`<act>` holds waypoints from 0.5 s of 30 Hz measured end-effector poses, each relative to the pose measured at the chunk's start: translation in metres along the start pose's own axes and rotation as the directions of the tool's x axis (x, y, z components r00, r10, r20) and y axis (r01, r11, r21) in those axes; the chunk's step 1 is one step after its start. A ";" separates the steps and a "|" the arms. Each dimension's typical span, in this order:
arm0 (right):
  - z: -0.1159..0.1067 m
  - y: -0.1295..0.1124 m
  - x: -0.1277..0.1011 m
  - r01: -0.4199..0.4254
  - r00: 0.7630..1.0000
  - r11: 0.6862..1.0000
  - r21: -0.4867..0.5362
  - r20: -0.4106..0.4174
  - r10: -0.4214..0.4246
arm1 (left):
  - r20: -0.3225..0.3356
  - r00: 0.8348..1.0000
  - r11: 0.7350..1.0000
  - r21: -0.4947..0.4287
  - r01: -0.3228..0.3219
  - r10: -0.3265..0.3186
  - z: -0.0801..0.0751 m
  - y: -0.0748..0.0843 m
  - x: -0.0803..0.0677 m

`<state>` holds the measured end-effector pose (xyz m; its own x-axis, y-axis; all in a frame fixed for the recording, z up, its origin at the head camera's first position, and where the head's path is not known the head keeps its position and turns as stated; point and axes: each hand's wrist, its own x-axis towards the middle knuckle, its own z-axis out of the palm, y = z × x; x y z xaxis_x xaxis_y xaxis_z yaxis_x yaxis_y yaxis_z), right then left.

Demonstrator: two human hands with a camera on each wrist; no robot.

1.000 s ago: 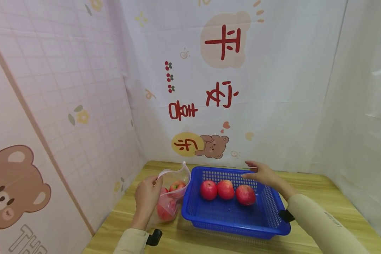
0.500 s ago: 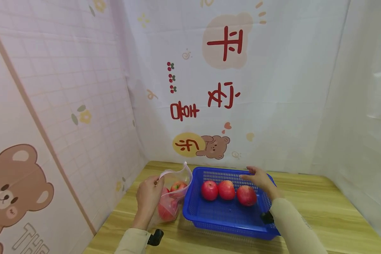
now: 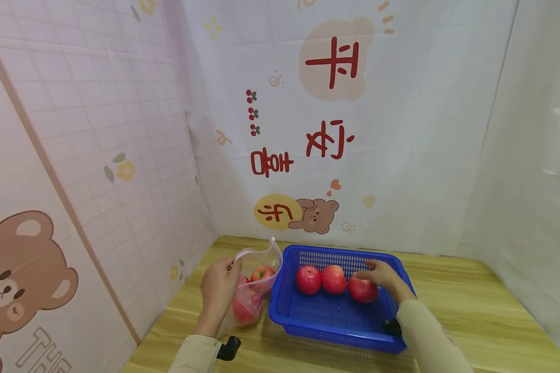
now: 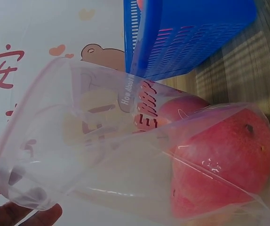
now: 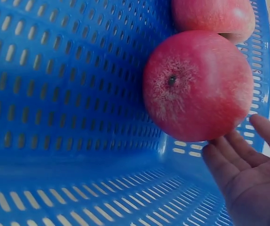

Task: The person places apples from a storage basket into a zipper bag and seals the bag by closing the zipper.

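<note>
The left hand [image 3: 219, 287] pinches the rim of a clear plastic bag [image 3: 252, 280] (red apples already inside), which rests on the wooden bench [image 3: 471, 305] just beside the blue basket [image 3: 308, 321]. In the basket lie three apples; the right hand [image 3: 383, 275], fingers relaxed and apart, touches the rightmost apple [image 3: 363, 290].

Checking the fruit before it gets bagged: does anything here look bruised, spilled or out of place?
Nothing stands out. Three red apples sit in the blue slotted plastic basket, skins unbroken where visible; the clear plastic bag, held open by the left hand, holds more. The right hand reaches the nearest apple.
</note>
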<state>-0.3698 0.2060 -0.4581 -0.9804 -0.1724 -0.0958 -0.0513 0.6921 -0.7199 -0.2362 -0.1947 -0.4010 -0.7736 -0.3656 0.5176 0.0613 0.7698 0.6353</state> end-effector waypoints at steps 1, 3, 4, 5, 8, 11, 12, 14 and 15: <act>0.001 0.000 0.000 -0.008 1.000 1.000 0.000 0.004 0.008 | 0.001 1.000 1.000 -0.001 -0.001 0.001 0.000 0.000 0.000; 0.002 0.001 -0.001 -0.017 1.000 1.000 -0.005 0.008 0.017 | 0.003 1.000 1.000 -0.003 -0.001 0.001 0.000 0.000 0.000; 0.002 0.001 -0.002 -0.020 1.000 1.000 -0.013 0.012 0.020 | 0.004 1.000 1.000 -0.002 -0.002 0.002 0.000 0.001 0.000; 0.003 0.001 -0.003 -0.028 0.999 1.000 -0.014 0.016 0.029 | 0.003 1.000 1.000 -0.002 -0.001 0.001 -0.001 0.001 0.000; 0.003 0.003 -0.004 -0.050 0.998 0.999 -0.018 0.035 0.051 | 0.002 1.000 1.000 0.003 -0.004 0.004 -0.001 0.001 0.000; 0.004 0.004 -0.005 -0.076 0.995 0.997 -0.001 0.060 0.076 | 0.001 1.000 1.000 0.008 -0.006 0.006 -0.001 0.001 0.001; 0.004 0.004 -0.005 -0.086 0.994 0.996 0.014 0.072 0.084 | 0.001 1.000 1.000 0.008 -0.006 0.006 0.000 0.001 0.001; 0.005 0.003 -0.007 -0.106 0.991 0.993 0.043 0.089 0.102 | 0.002 1.000 1.000 0.008 -0.003 0.003 0.000 0.001 0.001; 0.005 0.003 -0.008 -0.120 0.989 0.991 0.065 0.099 0.113 | 0.003 1.000 1.000 0.008 -0.002 0.002 0.000 0.001 0.001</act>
<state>-0.3616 0.2061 -0.4630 -0.9562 -0.1616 -0.2441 0.0789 0.6607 -0.7465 -0.2365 -0.1941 -0.3996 -0.7751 -0.3629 0.5173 0.0577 0.7746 0.6298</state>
